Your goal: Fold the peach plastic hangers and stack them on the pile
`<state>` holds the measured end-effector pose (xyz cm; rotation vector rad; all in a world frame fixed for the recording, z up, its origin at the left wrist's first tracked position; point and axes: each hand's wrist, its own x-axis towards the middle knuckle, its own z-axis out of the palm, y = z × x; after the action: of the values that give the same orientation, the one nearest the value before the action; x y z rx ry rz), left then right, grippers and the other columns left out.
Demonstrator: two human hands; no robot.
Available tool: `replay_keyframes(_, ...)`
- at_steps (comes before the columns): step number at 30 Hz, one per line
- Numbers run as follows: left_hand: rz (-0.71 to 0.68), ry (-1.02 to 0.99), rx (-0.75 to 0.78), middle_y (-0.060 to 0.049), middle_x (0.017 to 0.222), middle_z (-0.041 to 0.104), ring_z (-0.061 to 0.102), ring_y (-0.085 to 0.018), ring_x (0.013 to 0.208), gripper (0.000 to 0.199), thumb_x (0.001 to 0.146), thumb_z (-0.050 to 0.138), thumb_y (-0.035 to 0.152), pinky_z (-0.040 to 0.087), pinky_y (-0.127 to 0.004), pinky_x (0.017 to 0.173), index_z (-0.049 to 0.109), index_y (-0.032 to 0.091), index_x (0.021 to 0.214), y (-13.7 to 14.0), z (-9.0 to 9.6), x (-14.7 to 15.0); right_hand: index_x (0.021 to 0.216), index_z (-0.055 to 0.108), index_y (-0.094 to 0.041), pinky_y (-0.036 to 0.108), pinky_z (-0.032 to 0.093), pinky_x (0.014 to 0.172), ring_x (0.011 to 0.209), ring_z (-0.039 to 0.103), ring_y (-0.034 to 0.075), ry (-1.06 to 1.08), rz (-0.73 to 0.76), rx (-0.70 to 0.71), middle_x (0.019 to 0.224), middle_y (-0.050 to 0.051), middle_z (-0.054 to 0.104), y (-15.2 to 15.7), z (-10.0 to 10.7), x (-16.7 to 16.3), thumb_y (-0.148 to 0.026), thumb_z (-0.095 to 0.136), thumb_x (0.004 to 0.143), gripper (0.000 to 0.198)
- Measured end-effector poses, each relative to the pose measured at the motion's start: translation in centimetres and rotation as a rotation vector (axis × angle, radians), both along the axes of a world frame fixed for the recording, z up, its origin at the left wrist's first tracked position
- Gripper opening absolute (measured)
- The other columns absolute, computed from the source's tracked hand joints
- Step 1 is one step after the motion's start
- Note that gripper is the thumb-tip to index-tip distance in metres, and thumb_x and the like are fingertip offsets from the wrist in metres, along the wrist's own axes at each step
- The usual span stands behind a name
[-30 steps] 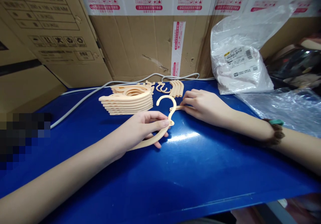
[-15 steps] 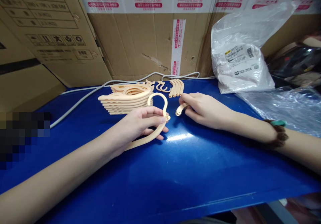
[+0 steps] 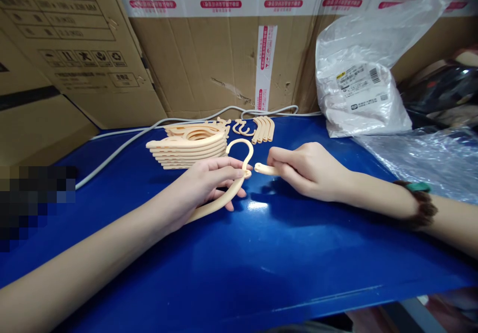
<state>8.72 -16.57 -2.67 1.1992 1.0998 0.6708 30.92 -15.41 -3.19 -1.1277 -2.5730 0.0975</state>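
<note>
My left hand pinches a cream plastic hanger piece, a curved arm joined to a hook that rises above my thumb. My right hand is closed round a short cream hanger arm, whose holed end points left at the hook joint, a small gap apart. Behind my left hand lies a neat stack of cream hanger parts. Loose hooks and several curved arms lie beside that stack, toward the back of the blue table.
Cardboard boxes wall off the back and left. A white cable runs along the table's rear. At the back right stands a white plastic bag with a label, and clear plastic film spreads in front of it.
My right hand has drawn the short arm away from the loose pieces and turned it, bringing its end nearer the hook joint. My left hand has tilted the hanger piece slightly.
</note>
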Motion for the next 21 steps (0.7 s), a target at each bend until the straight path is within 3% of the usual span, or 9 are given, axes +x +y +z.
replay_keyframes(4,-0.014,0.006,0.027,0.001,0.065,0.064,0.056,-0.008,0.046,0.013,0.084,0.067,0.027,0.045,-0.014,0.039,0.069,0.016,0.090,0.1,-0.1,-0.1,0.068,0.044,-0.020,0.027,0.022,0.051,0.047,0.041,0.011,-0.057,0.073,0.033,0.053,-0.002,0.043,-0.1,-0.5,-0.2,-0.052,0.036,0.097,0.044)
replay_keyframes(12,-0.048,0.057,0.044,0.001,0.064,0.064,0.052,-0.007,0.043,0.016,0.086,0.066,0.033,0.041,-0.013,0.037,0.070,0.018,0.089,0.1,-0.2,-0.3,0.077,0.056,-0.018,0.027,0.024,0.053,0.059,0.052,0.012,-0.099,0.190,0.152,0.071,0.001,0.059,0.1,-1.4,-0.3,-0.046,0.036,0.102,0.043)
replay_keyframes(21,-0.162,-0.028,0.006,0.001,0.069,0.065,0.061,-0.009,0.057,0.010,0.086,0.067,0.027,0.050,-0.012,0.042,0.070,0.018,0.090,0.1,-0.5,-0.5,0.081,0.062,-0.016,0.027,0.026,0.052,0.059,0.056,0.013,-0.104,0.211,0.267,0.072,0.003,0.065,-0.4,-1.5,-0.4,-0.042,0.040,0.102,0.040)
